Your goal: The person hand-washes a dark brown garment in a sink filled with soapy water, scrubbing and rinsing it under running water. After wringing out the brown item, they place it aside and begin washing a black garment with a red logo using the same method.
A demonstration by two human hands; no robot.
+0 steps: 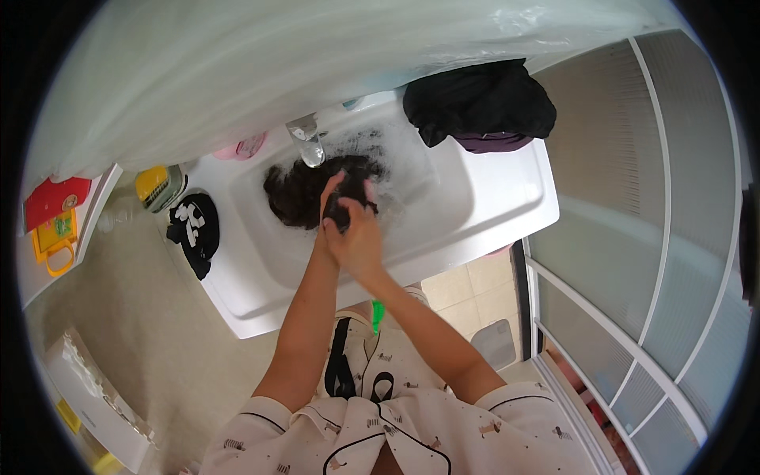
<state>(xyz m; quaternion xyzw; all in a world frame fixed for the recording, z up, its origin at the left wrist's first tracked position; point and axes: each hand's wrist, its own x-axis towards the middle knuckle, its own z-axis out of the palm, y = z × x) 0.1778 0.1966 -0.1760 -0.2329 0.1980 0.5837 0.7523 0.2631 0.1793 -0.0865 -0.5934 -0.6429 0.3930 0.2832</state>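
A dark, wet cloth garment (pixel 294 196) lies bunched in soapy water under the tap of the white sink (pixel 507 198). My left hand (pixel 328 198) is wrapped round a gathered part of it, with the thumb along its left side. From the right, my right hand (pixel 360 239) closes on the same part, its fingers curled over the dark cloth. The two hands press together at the wrists just above the water. Some of my left fingers are hidden behind the cloth. White foam (pixel 380 146) floats around the garment, mostly on its far side.
A silver tap (pixel 307 141) stands at the sink's back. Black clothing (pixel 479 103) is piled at the back right rim; a black-and-white cloth (pixel 196 229) hangs over the left rim. A yellow-topped container (pixel 157 188) sits at left. Ribbed glass panels (pixel 609 166) flank the right.
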